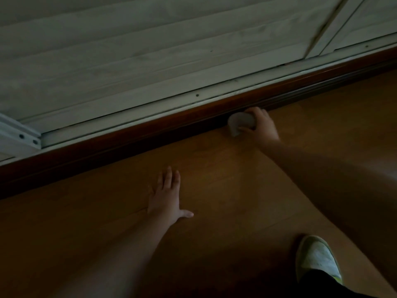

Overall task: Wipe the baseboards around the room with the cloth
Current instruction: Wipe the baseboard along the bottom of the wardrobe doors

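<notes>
Right hand (261, 125), at one o'clock: grips pale cloth (240, 123) against dark baseboard (150, 134). Left hand (166, 194), at six o'clock: fingers spread flat on wooden floor (236, 190).

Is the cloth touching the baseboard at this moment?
Touching. In the head view the right hand grips the pale cloth, and the cloth's upper edge overlaps the dark baseboard with no gap visible.
</notes>
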The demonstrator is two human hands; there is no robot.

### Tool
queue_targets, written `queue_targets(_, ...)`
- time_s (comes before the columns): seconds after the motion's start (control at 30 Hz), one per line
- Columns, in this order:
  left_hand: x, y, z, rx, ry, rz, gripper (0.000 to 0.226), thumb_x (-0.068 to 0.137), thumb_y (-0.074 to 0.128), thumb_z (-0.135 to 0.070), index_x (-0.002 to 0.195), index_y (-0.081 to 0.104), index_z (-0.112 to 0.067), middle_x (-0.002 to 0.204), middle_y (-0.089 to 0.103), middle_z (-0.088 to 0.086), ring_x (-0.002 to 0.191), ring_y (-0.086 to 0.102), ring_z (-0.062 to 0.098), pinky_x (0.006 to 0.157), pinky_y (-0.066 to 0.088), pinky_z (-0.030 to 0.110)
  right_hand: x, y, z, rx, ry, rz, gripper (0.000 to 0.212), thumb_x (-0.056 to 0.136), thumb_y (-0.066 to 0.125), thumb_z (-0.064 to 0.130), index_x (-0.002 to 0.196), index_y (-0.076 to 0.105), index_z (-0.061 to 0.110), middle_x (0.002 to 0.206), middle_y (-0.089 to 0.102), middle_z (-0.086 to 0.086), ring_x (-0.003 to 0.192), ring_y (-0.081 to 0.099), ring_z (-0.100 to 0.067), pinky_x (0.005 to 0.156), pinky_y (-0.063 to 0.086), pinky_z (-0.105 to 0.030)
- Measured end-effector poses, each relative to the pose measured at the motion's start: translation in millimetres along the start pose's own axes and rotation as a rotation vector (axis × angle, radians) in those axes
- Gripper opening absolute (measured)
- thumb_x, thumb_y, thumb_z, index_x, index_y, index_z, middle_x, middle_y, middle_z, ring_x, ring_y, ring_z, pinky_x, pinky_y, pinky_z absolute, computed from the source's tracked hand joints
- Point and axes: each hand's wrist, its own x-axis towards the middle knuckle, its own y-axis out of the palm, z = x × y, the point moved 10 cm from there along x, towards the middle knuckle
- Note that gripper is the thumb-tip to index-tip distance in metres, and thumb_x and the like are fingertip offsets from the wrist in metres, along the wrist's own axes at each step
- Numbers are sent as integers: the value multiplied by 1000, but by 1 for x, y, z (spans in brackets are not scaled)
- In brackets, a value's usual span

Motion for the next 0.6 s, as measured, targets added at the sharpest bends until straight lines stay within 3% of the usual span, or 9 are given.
queue_targets(0.17,2,0,0,-10,-1,16,137,67,76,-67,152,-24,-24,157,-36,4,148,-24,29,121,5,57,16,-45,-47,-33,124,-112,54,83,77,19,130,50,13,128,50,-15,117,52,-30,90,37,-26)
queue_targets(0.37,1,-1,-1,4,-8,28,138,67,75,-67,152,-24,-24,156,-38,4,147,-26,29,121,4,56,-13,-29,-47,130,225,-211,51,87,72,27,130,47,15,130,48,-11,117,51,-24,89,38,-26)
queue_targets(0.5,1,-2,-2,17,-16,39,136,68,75,-66,153,-23,-24,157,-36,4,147,-26,29,121,5,56,-35,28,17,184,36,-33,57,87,73,30,136,45,20,132,47,-3,112,45,-7,85,35,-10)
queue_targets(0.6,2,-2,-2,32,-17,28,136,67,75,-68,154,-21,-24,159,-32,3,149,-21,30,121,7,57,-45,74,81,196,-141,112,55,85,74,31,133,48,22,129,49,-1,115,50,-11,94,46,-22)
